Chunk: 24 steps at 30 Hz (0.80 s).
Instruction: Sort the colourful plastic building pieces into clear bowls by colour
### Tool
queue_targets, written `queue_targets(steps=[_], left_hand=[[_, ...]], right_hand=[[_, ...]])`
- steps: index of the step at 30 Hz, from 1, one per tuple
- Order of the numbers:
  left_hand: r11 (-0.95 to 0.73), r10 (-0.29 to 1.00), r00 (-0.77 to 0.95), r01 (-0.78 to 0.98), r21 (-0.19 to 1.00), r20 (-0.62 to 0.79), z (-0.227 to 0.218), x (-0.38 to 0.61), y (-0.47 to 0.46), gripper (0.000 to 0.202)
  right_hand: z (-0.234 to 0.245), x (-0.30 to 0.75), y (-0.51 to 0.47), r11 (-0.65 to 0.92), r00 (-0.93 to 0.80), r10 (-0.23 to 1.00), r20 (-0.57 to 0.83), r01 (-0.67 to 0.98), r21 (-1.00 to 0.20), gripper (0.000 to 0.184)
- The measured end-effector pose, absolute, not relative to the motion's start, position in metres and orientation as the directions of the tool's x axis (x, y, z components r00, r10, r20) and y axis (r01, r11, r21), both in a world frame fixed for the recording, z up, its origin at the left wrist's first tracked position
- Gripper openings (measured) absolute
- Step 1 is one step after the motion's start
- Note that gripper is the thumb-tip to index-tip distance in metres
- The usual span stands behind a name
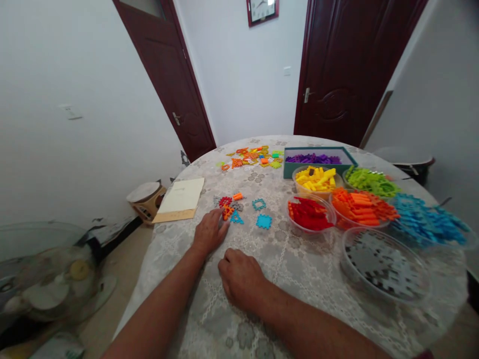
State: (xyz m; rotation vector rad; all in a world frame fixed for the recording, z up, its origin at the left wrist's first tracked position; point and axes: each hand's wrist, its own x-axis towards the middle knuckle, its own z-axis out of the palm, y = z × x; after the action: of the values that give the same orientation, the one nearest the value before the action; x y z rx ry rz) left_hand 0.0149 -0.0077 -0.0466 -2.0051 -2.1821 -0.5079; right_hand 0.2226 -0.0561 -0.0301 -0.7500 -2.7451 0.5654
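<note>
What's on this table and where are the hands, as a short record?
Left hand: fingertips at near pile
Right hand: curled, over cloth; anything inside is hidden
Loose blue pieces: two, right of near pile
Tubs: six; red, yellow, orange, green, blue, grey
Box: purple pieces
Far pile: mixed colours
Paper: left of near pile

A clock (262,11) is hanging on a white wall (239,75); a left door (168,72) and a right door (348,65), both maroon, are flanking the clock.
</note>
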Motion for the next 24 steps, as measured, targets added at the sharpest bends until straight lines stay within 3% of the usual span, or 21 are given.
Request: queue_targets(steps=[4,16,24], left_hand=[[0.131,0.947,-0.175,0.976,0.174,0.271,-0.041,0.020,-0.007,0.058],[0.157,0.943,-0.196,0.974,0.161,0.270,-0.043,0.021,-0.004,0.051],[0.179,0.949,-0.229,0.958,0.226,0.219,-0.033,0.025,-0.002,0.059]], right_hand=[[-0.032,0.223,-0.054,0.790,-0.838,0.531,0.128,0.435,-0.432,0.021],[-0.032,0.228,-0.051,0.771,-0.845,0.523,0.116,0.410,-0.488,0.020],[-0.035,0.227,-0.050,0.761,-0.831,0.542,0.122,0.424,-0.490,0.020]])
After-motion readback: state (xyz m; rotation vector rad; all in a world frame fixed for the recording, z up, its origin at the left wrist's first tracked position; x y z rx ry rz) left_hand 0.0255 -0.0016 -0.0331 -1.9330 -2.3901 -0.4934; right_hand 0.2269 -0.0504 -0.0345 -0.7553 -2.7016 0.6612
